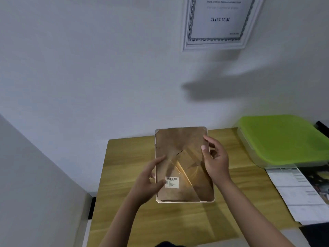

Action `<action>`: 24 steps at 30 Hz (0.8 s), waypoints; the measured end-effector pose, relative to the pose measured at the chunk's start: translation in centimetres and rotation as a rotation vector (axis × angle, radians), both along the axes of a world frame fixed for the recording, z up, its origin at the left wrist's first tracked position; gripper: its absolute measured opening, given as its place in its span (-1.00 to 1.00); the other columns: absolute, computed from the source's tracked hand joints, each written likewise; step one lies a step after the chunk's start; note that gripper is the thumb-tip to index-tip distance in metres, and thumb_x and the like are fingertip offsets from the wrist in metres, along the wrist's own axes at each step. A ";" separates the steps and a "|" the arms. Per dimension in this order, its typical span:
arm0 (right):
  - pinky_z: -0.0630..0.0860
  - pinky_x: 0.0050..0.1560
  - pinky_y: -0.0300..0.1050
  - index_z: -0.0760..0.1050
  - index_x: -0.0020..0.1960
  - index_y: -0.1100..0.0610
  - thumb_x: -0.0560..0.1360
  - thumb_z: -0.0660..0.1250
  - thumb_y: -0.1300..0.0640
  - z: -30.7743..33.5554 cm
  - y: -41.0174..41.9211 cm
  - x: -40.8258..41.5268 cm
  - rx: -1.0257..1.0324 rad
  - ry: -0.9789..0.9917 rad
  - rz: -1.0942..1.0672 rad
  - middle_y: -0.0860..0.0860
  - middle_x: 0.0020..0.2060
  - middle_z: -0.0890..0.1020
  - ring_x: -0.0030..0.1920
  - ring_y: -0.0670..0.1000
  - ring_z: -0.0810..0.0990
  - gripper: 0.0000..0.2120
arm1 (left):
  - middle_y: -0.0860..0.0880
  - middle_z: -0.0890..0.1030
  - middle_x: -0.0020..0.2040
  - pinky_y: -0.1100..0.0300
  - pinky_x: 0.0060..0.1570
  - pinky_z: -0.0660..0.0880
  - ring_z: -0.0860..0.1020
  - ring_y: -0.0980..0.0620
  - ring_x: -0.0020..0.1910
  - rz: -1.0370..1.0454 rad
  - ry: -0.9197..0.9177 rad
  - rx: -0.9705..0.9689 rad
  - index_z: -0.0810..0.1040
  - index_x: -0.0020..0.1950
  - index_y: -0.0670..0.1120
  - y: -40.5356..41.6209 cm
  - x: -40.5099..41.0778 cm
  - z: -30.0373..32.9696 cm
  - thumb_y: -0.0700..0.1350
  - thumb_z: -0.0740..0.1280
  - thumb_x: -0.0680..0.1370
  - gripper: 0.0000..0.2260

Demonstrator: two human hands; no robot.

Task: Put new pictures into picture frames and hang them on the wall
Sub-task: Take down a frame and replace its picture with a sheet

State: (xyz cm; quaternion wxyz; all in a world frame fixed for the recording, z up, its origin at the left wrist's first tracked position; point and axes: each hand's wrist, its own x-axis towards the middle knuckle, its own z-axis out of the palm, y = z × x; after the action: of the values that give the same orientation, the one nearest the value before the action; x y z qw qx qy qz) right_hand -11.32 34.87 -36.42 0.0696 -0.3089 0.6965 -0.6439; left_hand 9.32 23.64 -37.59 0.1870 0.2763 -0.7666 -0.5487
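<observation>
while both hands [183, 168] grip the frame [183, 164], green-lidded box [283, 139] sits shut.

Picture frame [184, 157] back was brown board, glossy under clear film, with a white paper label [172, 182]. Table [124, 175] looked like matt wood grain. Box lid [283, 138] was smooth green plastic.

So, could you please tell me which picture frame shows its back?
The held frame over the table, brown backing with a barcode label; the white wall frame faces forward.
</observation>
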 end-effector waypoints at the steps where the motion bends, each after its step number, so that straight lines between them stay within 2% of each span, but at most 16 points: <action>1: 0.50 -0.07 -0.13 0.51 0.19 -0.03 0.52 0.32 0.21 0.2 0.0 0.0 -0.011 0.015 0.005 -0.11 0.07 0.60 -0.01 0.00 0.58 -0.72 | 0.41 0.43 0.13 0.08 -0.03 0.56 0.49 0.09 -0.14 0.035 0.014 -0.027 0.35 0.32 0.30 -0.1 -0.2 0.7 -0.20 0.40 0.42 -0.41; 5: 0.46 -0.15 -0.31 0.48 0.25 0.01 0.50 0.34 0.26 0.9 0.0 0.1 -0.062 0.054 0.027 -0.24 -0.06 0.60 -0.13 -0.10 0.54 -0.64 | 0.22 0.49 0.03 0.25 -0.06 0.52 0.48 0.18 -0.23 0.130 0.042 -0.109 0.29 0.37 0.32 -1.0 -0.7 2.9 -0.14 0.38 0.49 -0.43; 7: 0.41 -0.18 -0.40 0.49 0.26 0.06 0.49 0.33 0.30 1.1 0.1 0.2 -0.059 0.073 0.033 -0.20 -0.16 0.56 -0.21 -0.18 0.49 -0.63 | 0.17 0.52 0.00 0.35 -0.11 0.50 0.50 0.20 -0.27 0.135 0.037 -0.142 0.27 0.39 0.32 -1.4 -0.7 3.6 -0.10 0.38 0.50 -0.43; 10: 0.40 -0.10 -0.43 0.49 0.25 0.04 0.48 0.32 0.35 1.4 0.2 0.4 -0.045 0.091 0.044 -0.12 -0.04 0.56 -0.15 -0.22 0.48 -0.61 | 0.15 0.50 0.07 0.46 -0.20 0.46 0.51 0.20 -0.34 0.132 0.046 -0.157 0.28 0.40 0.28 -1.6 -0.8 4.2 -0.16 0.39 0.48 -0.41; 16: 0.44 0.09 -0.36 0.46 0.27 -0.01 0.50 0.29 0.32 1.7 0.4 0.5 -0.032 0.104 0.054 -0.09 0.18 0.56 0.10 -0.11 0.53 -0.60 | 0.10 0.48 -0.04 0.39 -0.25 0.46 0.40 0.19 -0.41 0.152 0.075 -0.146 0.32 0.33 0.35 -1.6 -0.8 4.3 -0.29 0.39 0.43 -0.32; 18: 0.40 0.12 -0.42 0.45 0.29 -0.03 0.52 0.28 0.29 1.6 0.4 0.6 -0.008 0.104 0.053 -0.11 0.23 0.53 0.21 -0.17 0.49 -0.60 | 0.08 0.48 -0.04 0.37 -0.27 0.47 0.39 0.17 -0.41 0.153 0.086 -0.151 0.32 0.33 0.35 -1.4 -0.7 4.3 -0.30 0.38 0.42 -0.32; 20: 0.39 0.09 -0.45 0.43 0.31 -0.06 0.53 0.27 0.26 1.7 0.4 0.8 0.035 0.086 0.059 -0.13 0.24 0.50 0.23 -0.25 0.45 -0.60 | 0.06 0.49 -0.04 0.35 -0.29 0.47 0.40 0.14 -0.41 0.169 0.107 -0.138 0.34 0.33 0.33 -1.1 -0.7 4.4 -0.31 0.37 0.42 -0.32; 22: 0.42 0.10 -0.34 0.42 0.31 -0.08 0.53 0.29 0.21 1.8 0.3 1.2 0.105 0.109 0.027 -0.11 0.17 0.46 0.18 -0.25 0.43 -0.61 | 0.06 0.48 -0.04 0.34 -0.31 0.48 0.42 0.16 -0.42 0.195 0.132 -0.117 0.35 0.35 0.30 -0.9 -0.7 4.6 -0.33 0.36 0.43 -0.33; 24: 0.41 0.16 -0.21 0.44 0.29 -0.06 0.51 0.31 0.19 2.1 0.1 1.9 0.161 0.182 -0.027 -0.05 0.13 0.39 0.19 -0.09 0.42 -0.62 | 0.08 0.47 -0.05 0.31 -0.33 0.51 0.45 0.19 -0.43 0.215 0.149 -0.109 0.33 0.37 0.26 -0.6 -0.9 5.1 -0.35 0.35 0.45 -0.34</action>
State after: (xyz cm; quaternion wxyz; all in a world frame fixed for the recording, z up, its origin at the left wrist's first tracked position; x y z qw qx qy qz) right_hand -9.43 34.97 -34.35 0.0220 -0.3498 0.7535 -0.5562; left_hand 8.46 23.07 -32.46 0.3160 0.3046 -0.7452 -0.5021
